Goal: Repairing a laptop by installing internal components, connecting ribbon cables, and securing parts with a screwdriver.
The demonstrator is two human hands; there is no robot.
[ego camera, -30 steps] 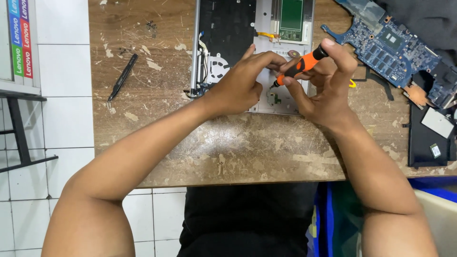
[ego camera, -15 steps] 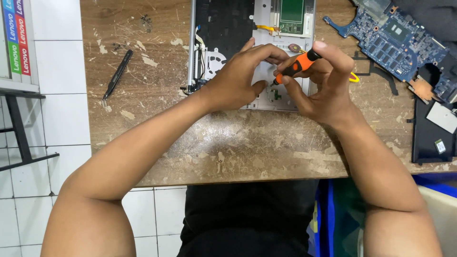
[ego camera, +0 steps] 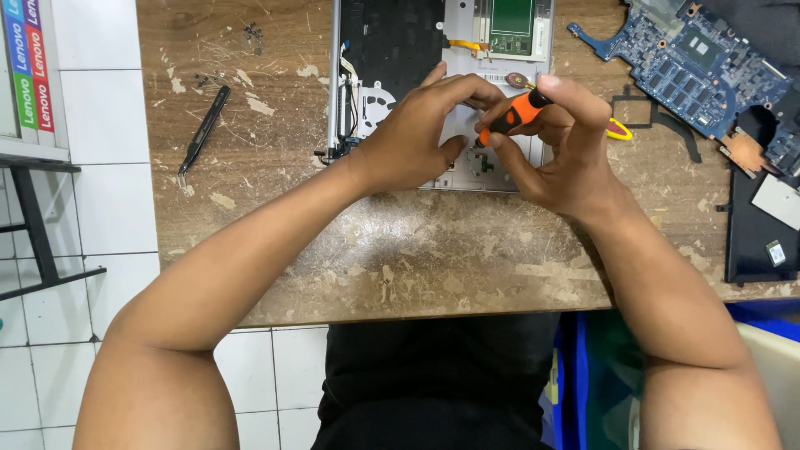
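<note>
An opened silver laptop shell lies on the worn wooden table, its black and green inner parts showing. My right hand grips a small screwdriver with an orange and black handle, tip pointing down-left into the shell's near edge. My left hand rests on the shell beside it, fingers curled toward the screwdriver's shaft and touching the shell around the tip. The tip itself is hidden between my fingers.
A blue circuit board lies at the top right, with a black panel below it and a black bracket near my right hand. A thin black tool lies at the left. White floor tiles lie beyond the table's left edge.
Both hands stay on the shell with the screwdriver; the view has shifted slightly, and my fingers have adjusted a little around the handle.
</note>
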